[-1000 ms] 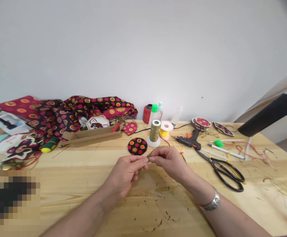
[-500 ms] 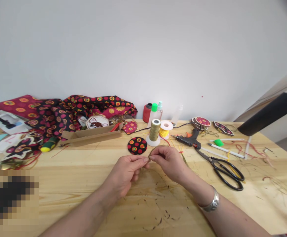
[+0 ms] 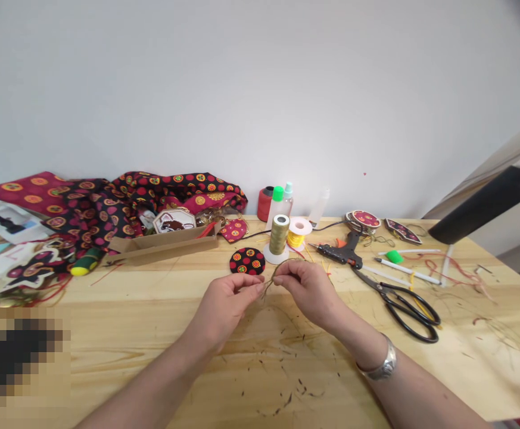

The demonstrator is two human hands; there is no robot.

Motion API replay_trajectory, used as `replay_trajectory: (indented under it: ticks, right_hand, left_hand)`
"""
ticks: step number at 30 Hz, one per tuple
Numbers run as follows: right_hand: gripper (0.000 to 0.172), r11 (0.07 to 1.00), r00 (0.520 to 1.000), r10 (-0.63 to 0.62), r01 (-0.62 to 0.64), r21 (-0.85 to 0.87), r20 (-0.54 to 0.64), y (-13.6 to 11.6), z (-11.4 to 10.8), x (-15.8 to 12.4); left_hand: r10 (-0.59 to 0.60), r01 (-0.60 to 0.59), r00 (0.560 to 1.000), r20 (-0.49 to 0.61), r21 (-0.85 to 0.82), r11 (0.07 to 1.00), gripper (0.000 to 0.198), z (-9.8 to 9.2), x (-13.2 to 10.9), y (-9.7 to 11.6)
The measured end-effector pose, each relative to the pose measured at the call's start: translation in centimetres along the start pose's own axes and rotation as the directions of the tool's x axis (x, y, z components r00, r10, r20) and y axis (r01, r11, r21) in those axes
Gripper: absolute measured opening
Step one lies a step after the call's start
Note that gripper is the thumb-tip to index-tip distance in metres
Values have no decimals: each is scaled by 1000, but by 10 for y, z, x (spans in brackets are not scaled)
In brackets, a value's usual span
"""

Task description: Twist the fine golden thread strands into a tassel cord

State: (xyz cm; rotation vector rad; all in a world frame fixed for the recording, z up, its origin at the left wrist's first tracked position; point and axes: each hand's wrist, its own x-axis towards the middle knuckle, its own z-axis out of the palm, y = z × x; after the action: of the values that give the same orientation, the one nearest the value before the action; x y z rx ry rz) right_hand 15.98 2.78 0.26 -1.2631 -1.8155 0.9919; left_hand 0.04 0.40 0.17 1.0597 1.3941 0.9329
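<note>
Thin olive cord (image 3: 267, 288) runs between my two hands, low over the table. With thumb and forefinger, my right hand (image 3: 308, 293) pinches it, and loose ends stick out to the left. My left hand (image 3: 227, 302) is closed at those ends, fingertips pinched together at the cord. Just behind my hands lies a round black fabric disc (image 3: 247, 261) with a red and yellow pattern. A spool of olive thread (image 3: 279, 236) stands upright beside it, and a spool of yellow cord (image 3: 297, 237) is right of that.
A black glue gun (image 3: 343, 252) and black-handled scissors (image 3: 409, 310) lie to the right. A pen (image 3: 409, 272) is beyond them. Patterned fabric (image 3: 108, 205) and a cardboard tray (image 3: 165, 245) lie at the left. Several bottles, one green-capped (image 3: 277, 202), stand by the wall. Thread scraps litter the front.
My hands have moved slightly apart, the left one shifting left. Loose cord ends now show between the fingertips.
</note>
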Motion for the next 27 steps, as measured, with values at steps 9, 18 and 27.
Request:
replay_trajectory:
  ticks: [9, 18, 27]
  right_hand:
    - [15, 1000, 999, -27, 27, -11, -18, -1, 2, -2]
    - [15, 997, 999, 25, -23, 77, -20, -5, 2, -1]
    - [10, 964, 993, 120, -118, 238, 7, -1, 3, 3]
  left_hand:
    - [-11, 53, 983, 181, -230, 972, 18, -2, -2, -1]
    - [24, 19, 963, 269, -154, 988, 20, 0, -2, -5]
    - [416, -431, 902, 112, 256, 865, 14, 4, -2, -10]
